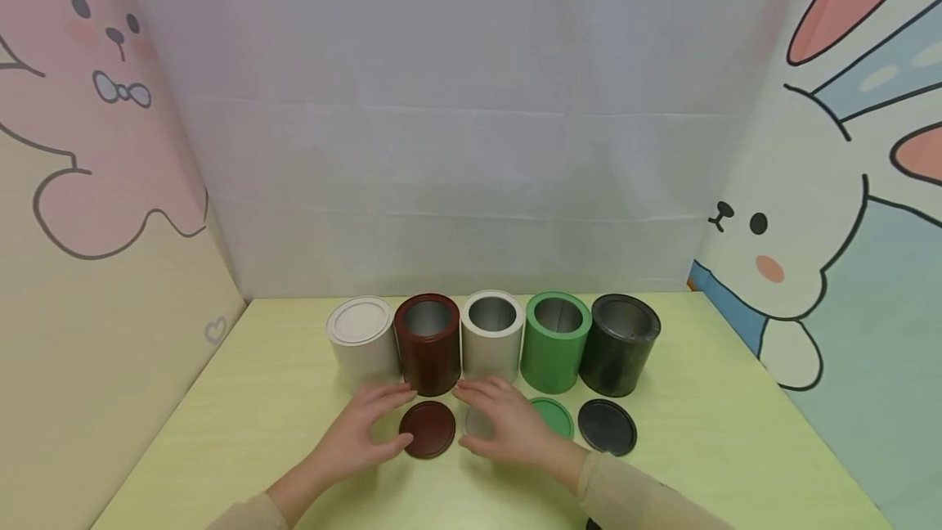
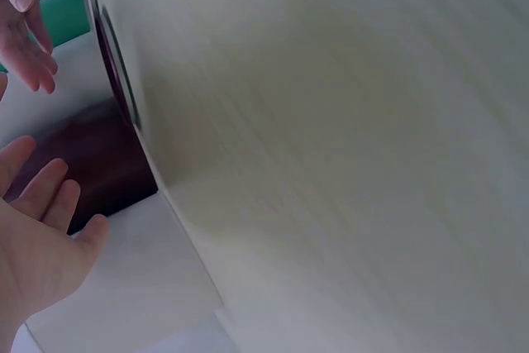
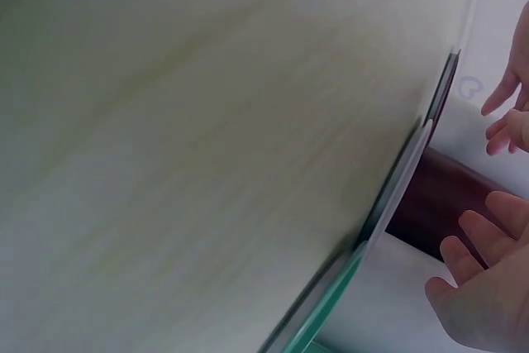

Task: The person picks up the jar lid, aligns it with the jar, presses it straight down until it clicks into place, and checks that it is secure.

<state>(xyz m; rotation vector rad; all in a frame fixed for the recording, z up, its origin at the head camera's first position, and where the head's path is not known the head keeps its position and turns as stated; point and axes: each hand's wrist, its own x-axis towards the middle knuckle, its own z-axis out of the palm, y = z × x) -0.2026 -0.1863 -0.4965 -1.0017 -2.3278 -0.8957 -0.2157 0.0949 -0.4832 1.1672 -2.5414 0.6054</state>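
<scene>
The fingers (image 1: 386, 399) of the left hand (image 1: 353, 437) are spread and released, and those of the right hand (image 1: 511, 425) are parted too, lightly bent and grasping nothing; both wrist views show the two hands raised off the bench (image 1: 265, 399), palms turned toward each other. Between them the red lid (image 1: 429, 430) lies flat on the bench, just in front of the red tin (image 1: 429, 362), with the left thumb reaching over its left edge in the head view. The right hand stands in the way of the white lid (image 1: 477, 425), hiding much of it, and also covers part of the green lid (image 1: 558, 415); the black lid (image 1: 607, 427) lies farther right, near the right sleeve (image 1: 640, 497). Behind the lids, side by side, stand a lidded white tin (image 1: 361, 350) at the left end, then the red tin, an open white tin (image 1: 491, 350), a green tin (image 1: 552, 362) and a black tin (image 1: 614, 362), the last four all uncovered. A dark object (image 1: 593, 524) too cut off to name shows at the lower edge. A creased white sheet (image 1: 456, 145) closes the back; the side panels bear a printed pink animal (image 1: 121, 162) with a bow tie, a small heart (image 1: 216, 330) and a large rabbit (image 1: 787, 211).
</scene>
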